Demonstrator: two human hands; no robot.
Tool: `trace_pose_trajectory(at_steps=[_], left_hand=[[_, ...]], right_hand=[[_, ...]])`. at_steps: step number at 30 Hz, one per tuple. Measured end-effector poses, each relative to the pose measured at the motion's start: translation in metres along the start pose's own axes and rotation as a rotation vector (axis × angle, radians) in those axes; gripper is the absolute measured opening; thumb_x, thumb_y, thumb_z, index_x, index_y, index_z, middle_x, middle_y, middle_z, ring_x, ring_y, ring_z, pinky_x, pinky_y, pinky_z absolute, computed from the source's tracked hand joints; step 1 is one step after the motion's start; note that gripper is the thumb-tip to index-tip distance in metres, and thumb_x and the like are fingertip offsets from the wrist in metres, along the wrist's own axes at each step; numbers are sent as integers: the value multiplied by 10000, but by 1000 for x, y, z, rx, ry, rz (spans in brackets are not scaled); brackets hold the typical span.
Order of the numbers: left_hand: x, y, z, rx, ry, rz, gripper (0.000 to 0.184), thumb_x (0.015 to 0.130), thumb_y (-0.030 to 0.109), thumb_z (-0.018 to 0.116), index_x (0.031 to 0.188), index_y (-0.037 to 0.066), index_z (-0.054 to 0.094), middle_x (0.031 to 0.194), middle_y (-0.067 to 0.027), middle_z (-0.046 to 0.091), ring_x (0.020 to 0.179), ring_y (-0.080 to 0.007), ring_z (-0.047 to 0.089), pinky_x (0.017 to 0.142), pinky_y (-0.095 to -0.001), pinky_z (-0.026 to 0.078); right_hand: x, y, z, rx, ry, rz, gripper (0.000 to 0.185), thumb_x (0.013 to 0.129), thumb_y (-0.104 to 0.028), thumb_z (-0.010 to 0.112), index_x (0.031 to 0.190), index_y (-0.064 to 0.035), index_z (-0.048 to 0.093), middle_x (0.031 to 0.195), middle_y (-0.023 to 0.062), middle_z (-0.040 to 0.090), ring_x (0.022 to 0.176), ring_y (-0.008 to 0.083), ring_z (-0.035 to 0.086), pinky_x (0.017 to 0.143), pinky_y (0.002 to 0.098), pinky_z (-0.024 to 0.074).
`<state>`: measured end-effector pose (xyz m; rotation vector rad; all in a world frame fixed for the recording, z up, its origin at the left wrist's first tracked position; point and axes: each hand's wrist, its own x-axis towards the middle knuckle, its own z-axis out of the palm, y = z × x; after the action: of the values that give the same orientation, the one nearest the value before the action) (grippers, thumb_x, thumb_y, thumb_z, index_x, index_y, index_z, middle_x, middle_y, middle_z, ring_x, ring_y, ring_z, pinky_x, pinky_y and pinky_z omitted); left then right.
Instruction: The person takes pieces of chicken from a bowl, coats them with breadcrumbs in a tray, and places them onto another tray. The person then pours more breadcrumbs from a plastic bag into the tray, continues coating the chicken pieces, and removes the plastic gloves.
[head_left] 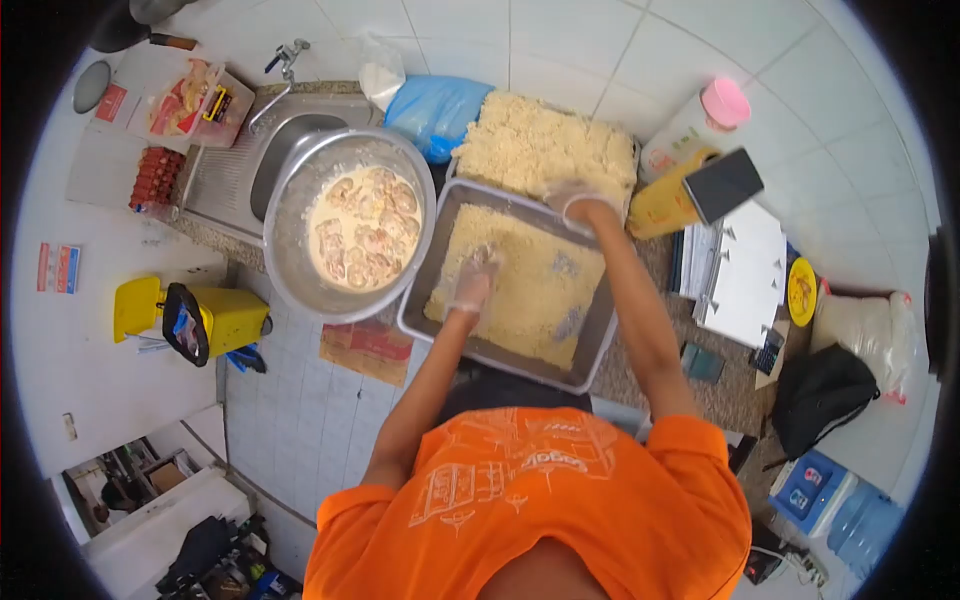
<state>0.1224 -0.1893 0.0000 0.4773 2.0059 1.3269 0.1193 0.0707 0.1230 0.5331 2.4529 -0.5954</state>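
My left hand (475,280), in a clear plastic glove, rests on the crumb layer inside a grey tray (418,290). Its crumb-coated fingers point forward and look stretched out. Pale patches (567,325) show in the crumbs on the right of this tray. My right hand (578,203), also gloved, reaches over the tray's far rim to the heaped, lumpy breadcrumbs (545,145) behind. Its fingers lie extended and slightly blurred at the heap's near edge. On the left, a large metal bowl (285,255) holds raw meat pieces (367,235) in a creamy liquid.
A sink (265,170) with a tap (285,60) lies beyond the bowl. A blue plastic bag (440,110) sits behind it. On the right are a yellow container (665,205), a white binder (740,275) and a black bag (825,395). A yellow bin (230,320) stands on the floor.
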Motion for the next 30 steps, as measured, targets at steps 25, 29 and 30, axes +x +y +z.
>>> trace_pose_trajectory(at_steps=[25,29,30], left_hand=[[-10,73,-6,-356,-281,-74,574,898,414,470,1327,40,394,1384,-95,370,1262,-186,327,1026,-305,286],[-29,28,-41,-111,-109,248,415,912,267,474,1252,32,463,1378,-96,383,1201,-183,435,931,-311,400],[-36,33,-51,-433,-129,30,410,913,261,482,1248,27,463,1352,-95,414,1180,-182,454,912,-315,409]], right_hand=[[-6,10,174,1174,287,14,423,849,-350,526,1110,-21,581,973,152,645,856,302,614,769,375,463],[-34,-64,53,457,484,129,316,809,-315,572,994,-69,641,964,202,624,890,355,596,764,401,456],[-23,-82,28,368,490,114,309,806,-310,573,1006,-83,638,983,207,615,903,368,583,782,404,456]])
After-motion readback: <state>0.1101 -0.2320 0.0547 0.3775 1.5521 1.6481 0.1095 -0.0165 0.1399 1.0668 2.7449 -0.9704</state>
